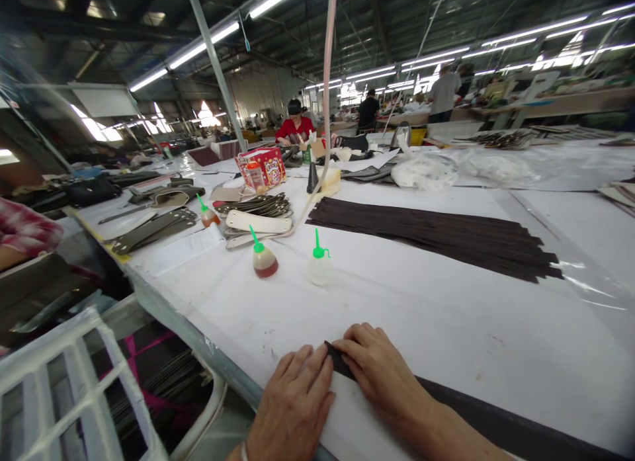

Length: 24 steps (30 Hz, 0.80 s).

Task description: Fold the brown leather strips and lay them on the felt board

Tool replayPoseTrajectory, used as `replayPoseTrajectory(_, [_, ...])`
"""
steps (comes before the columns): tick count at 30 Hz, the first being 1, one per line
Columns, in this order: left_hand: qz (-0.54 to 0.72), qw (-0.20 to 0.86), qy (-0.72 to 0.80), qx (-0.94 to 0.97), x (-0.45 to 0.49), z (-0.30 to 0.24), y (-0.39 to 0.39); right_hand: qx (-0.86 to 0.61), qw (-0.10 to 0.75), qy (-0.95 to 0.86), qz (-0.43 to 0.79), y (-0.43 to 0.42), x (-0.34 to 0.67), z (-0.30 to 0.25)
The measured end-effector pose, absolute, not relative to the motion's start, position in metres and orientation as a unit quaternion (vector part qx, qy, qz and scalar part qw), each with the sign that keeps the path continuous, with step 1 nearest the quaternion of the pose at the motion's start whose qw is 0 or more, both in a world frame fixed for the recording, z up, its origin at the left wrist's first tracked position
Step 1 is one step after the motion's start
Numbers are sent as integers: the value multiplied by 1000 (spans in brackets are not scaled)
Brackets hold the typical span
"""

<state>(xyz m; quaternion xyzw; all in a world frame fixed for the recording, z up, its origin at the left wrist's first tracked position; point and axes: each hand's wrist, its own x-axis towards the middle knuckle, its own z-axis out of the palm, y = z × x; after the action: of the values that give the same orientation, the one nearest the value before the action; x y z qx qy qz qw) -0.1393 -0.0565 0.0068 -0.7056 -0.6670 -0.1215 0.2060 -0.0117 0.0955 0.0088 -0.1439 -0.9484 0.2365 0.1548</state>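
A long dark brown leather-like strip (496, 415) runs from the lower right of the white table to a narrow end between my hands. My left hand (297, 401) is at that end, its fingers close together and its fingertips pressed against the strip's edge. Just to the right, my right hand (380, 368) bends over the strip, thumb and fingers closed on it. Part of the strip is hidden under my right hand and forearm. Beyond my hands stand a squeeze bottle of clear contents (320, 269) and another with reddish-brown liquid (265, 262), both with green nozzles.
A pile of dark strips (436, 236) lies across the table. Stacked straps (258, 216), a third green-nozzled bottle (209, 216) and a red box (265, 167) are farther left. A white plastic chair (74, 381) stands beside the table edge. Other people work behind.
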Motion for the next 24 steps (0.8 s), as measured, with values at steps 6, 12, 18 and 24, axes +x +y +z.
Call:
replayPoseTrajectory(6, [-138, 201, -675, -697, -139, 5, -58, -131, 161, -954, 218, 95, -11, 7])
replayPoseTrajectory(12, [-146, 194, -678, -694, -139, 6, -58, -103, 158, -966, 175, 92, -6, 9])
replayPoseTrajectory(18, [-115, 170, -675, -709, -142, 6, -59, -68, 154, -978, 121, 91, -7, 8])
replayPoseTrajectory(24, [-128, 136, -697, -693, -146, 4, -63, -66, 144, -982, 100, 90, -6, 8])
